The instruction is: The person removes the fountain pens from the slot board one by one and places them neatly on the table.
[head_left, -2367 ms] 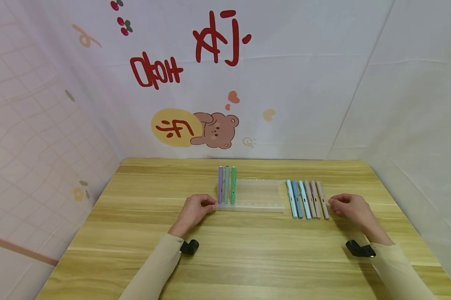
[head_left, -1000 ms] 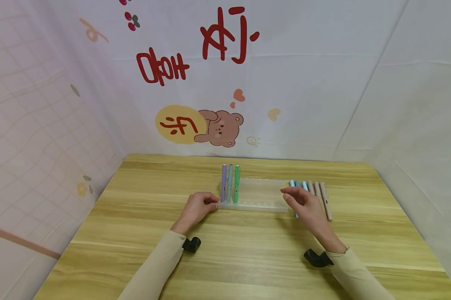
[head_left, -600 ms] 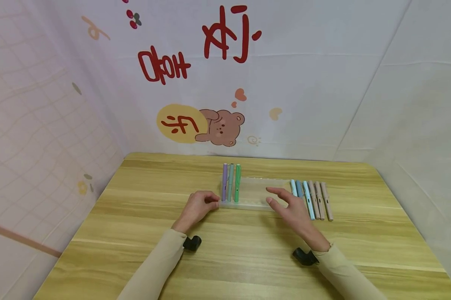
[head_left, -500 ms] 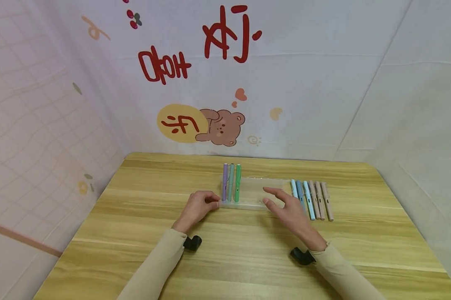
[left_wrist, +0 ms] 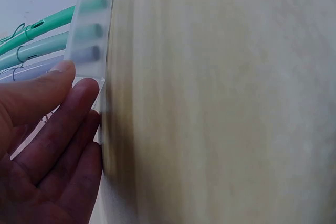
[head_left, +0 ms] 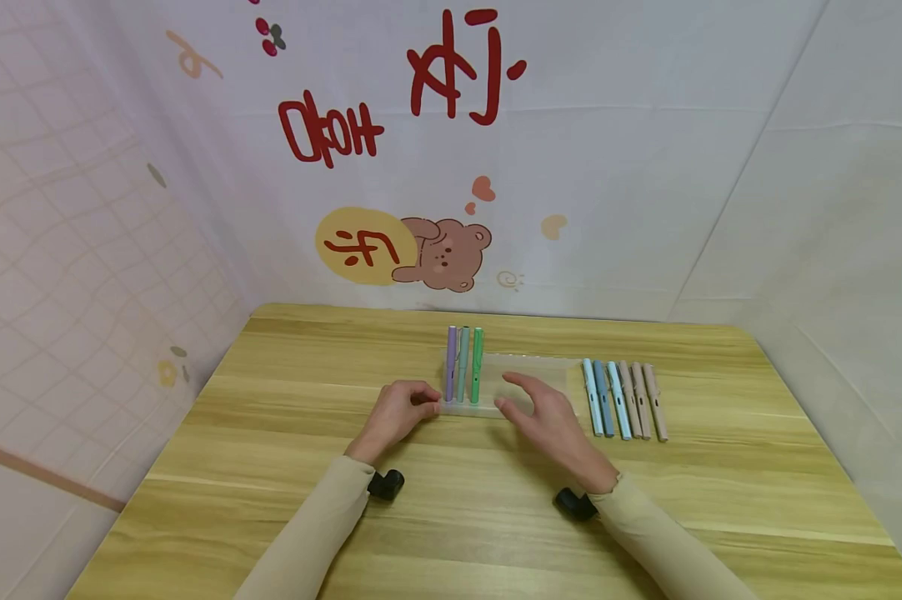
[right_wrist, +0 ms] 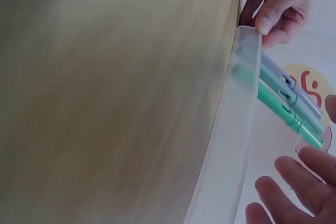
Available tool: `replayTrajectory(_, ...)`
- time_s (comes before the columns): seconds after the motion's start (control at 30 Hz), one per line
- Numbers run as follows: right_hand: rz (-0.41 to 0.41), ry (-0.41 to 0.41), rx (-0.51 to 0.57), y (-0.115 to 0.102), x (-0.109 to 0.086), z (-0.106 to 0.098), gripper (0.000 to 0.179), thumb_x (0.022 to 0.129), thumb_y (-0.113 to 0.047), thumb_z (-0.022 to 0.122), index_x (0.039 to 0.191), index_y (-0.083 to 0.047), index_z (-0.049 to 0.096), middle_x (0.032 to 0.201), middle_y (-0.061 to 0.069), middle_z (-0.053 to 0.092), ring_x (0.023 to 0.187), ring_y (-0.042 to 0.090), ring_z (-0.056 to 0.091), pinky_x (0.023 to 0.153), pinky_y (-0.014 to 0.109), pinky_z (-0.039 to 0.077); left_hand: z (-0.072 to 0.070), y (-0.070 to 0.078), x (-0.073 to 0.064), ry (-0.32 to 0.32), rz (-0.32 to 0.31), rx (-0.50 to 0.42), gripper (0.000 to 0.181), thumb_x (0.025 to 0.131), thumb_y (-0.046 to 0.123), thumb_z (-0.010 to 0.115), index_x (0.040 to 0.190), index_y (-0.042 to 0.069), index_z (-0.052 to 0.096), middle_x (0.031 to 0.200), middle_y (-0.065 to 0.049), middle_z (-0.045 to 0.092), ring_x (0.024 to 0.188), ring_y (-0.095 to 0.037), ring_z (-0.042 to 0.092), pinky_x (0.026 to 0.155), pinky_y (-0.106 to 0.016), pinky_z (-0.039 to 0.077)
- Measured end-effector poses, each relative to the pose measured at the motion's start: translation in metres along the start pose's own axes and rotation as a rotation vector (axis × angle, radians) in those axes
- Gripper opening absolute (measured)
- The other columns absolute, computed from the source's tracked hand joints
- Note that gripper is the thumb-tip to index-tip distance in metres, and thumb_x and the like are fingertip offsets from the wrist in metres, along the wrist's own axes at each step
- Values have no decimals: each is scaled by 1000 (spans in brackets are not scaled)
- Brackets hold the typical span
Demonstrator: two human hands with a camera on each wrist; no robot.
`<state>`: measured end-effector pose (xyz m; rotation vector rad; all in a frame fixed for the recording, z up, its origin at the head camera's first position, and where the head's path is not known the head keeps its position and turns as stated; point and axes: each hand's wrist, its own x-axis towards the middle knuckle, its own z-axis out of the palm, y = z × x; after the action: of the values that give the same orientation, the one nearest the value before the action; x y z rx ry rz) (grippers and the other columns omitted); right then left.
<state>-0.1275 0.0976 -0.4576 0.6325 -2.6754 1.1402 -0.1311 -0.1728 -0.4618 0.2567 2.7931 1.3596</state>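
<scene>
A clear plastic pen rack stands on the table, with a purple pen, a grey-green pen and a green pen leaning in its left end. My left hand pinches the rack's left front corner; in the left wrist view the thumb lies on that corner. My right hand hovers before the rack's middle, thumb and fingers spread apart, holding nothing. Through the rack's frosted front wall, the pens' lower ends look blurred in the right wrist view.
Right of the rack lie two light blue pens, a darker blue pen and several brownish pens, side by side. The wooden table ends at a printed cloth wall behind.
My right hand has moved left, from beside the brownish pens, over the row, to the front of the rack near the green pen. My left hand stays at the rack's corner.
</scene>
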Motion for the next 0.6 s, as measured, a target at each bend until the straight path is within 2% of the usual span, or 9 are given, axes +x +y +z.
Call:
replayTrajectory(0.43,116,-35,41,-15,17,19,45,100,-29,71,135,-2,64,133,14,67,124,35,62,102,53,49,0,-5,2,-8,29,17,6,92,12,80,98,12,80,97,2,77,92,-16,69,86,-40,55)
replayTrajectory(0.6,142,-36,71,-17,22,23,43,100,-29,70,134,-3,64,130,12,69,120,33,64,100,53,51,0,-4,2,-5,11,7,6,91,11,80,97,13,80,96,3,77,92,-15,69,87,-40,55)
